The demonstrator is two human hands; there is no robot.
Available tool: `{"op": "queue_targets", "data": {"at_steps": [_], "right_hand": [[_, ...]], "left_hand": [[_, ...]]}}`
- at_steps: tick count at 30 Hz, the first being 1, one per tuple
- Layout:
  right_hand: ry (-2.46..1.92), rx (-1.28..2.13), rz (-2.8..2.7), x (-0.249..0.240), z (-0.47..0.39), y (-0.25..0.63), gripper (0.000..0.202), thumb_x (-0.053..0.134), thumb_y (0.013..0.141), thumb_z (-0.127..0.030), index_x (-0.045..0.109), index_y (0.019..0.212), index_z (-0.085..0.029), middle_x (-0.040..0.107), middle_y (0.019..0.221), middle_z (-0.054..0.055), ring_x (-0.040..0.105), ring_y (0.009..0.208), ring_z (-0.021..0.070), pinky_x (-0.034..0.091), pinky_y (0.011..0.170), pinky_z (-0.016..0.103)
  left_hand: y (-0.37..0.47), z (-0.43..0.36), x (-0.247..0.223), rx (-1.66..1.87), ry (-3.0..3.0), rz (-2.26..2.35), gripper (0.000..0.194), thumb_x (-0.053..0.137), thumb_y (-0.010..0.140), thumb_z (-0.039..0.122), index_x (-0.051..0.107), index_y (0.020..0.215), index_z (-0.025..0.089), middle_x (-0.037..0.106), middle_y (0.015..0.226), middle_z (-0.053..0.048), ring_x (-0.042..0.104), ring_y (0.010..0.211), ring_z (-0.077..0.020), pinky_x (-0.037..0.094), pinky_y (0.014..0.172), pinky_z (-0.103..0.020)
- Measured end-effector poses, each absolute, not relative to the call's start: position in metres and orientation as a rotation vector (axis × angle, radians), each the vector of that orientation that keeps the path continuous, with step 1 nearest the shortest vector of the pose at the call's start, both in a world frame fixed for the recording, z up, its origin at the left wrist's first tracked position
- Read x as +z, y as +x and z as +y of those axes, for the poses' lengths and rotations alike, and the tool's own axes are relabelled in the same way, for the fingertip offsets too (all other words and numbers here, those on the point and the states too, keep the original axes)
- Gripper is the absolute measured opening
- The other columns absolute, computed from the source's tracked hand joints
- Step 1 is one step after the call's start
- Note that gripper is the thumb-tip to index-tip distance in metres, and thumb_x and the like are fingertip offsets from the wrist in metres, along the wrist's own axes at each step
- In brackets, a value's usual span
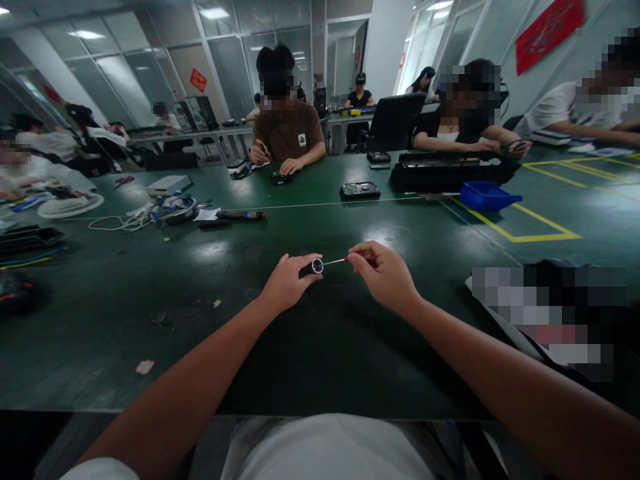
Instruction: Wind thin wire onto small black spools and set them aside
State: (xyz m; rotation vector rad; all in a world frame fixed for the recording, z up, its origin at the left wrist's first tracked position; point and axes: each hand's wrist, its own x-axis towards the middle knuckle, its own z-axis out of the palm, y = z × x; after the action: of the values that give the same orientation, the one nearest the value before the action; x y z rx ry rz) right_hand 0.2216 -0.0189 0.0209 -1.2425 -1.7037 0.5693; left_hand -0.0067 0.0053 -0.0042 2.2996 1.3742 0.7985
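Note:
My left hand [289, 280] is closed around a short black cylinder [317, 267] whose open round end, ringed in silver, faces right and toward me. Its exact kind cannot be made out. In my right hand [383, 273] is a screwdriver [336, 261] with a thin metal shaft and a reddish handle mostly covered by my fingers. The shaft points left, and its tip is at the cylinder's open end. Whether the tip touches the inside is too small to tell. Both hands are above the green table [320, 347].
A blue tray [487, 195] and a long black part [450, 172] lie at the far right. A hard drive [360, 191] sits ahead. Cables [173, 208] and a pen-like tool [241, 215] are at left. Across the table, a person [287, 133] works.

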Motion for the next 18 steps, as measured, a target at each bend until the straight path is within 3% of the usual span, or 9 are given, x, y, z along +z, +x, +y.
{"op": "queue_targets", "data": {"at_steps": [3,9,13,18], "right_hand": [[-1.144,0.554,-1.814,0.0203,-0.0199,0.2208,0.016,0.057,0.09,-0.031,0.066,0.098,-0.02,0.071,0.084,0.004,0.065,0.072,0.0175,0.046,0.066,0.03],[-1.287,0.552,-1.82,0.0193,-0.0201,0.221,0.036,0.04,0.1,-0.04,0.07,0.102,-0.019,0.061,0.063,0.0,0.056,0.054,0.0149,0.039,0.054,0.029],[-1.263,0.514,-1.838,0.0202,-0.0217,0.2194,0.034,0.046,0.097,-0.031,0.06,0.124,-0.016,0.064,0.073,0.002,0.055,0.058,0.0153,0.04,0.057,0.029],[-1.229,0.576,-1.829,0.0183,-0.0217,0.2181,0.031,0.048,0.097,-0.033,0.059,0.121,-0.018,0.064,0.077,0.002,0.057,0.064,0.0164,0.042,0.059,0.03]], "left_hand": [[-0.0074,0.0046,-0.0012,0.811,2.298,1.409,0.04,0.069,0.088,0.029,0.063,0.127,0.028,0.069,0.122,-0.003,0.062,0.112,-0.0247,0.03,0.114,-0.055],[-0.0069,0.0048,-0.0024,0.82,2.318,1.382,0.041,0.07,0.087,0.029,0.062,0.128,0.028,0.07,0.119,-0.003,0.062,0.109,-0.0234,0.03,0.114,-0.054],[-0.0061,0.0045,-0.0037,0.812,2.305,1.379,0.041,0.07,0.087,0.029,0.062,0.127,0.029,0.07,0.118,-0.002,0.063,0.108,-0.0231,0.029,0.114,-0.054],[-0.0063,0.0036,-0.001,0.814,2.287,1.419,0.041,0.07,0.087,0.028,0.063,0.127,0.028,0.071,0.117,-0.004,0.063,0.108,-0.0241,0.031,0.114,-0.053]]}}
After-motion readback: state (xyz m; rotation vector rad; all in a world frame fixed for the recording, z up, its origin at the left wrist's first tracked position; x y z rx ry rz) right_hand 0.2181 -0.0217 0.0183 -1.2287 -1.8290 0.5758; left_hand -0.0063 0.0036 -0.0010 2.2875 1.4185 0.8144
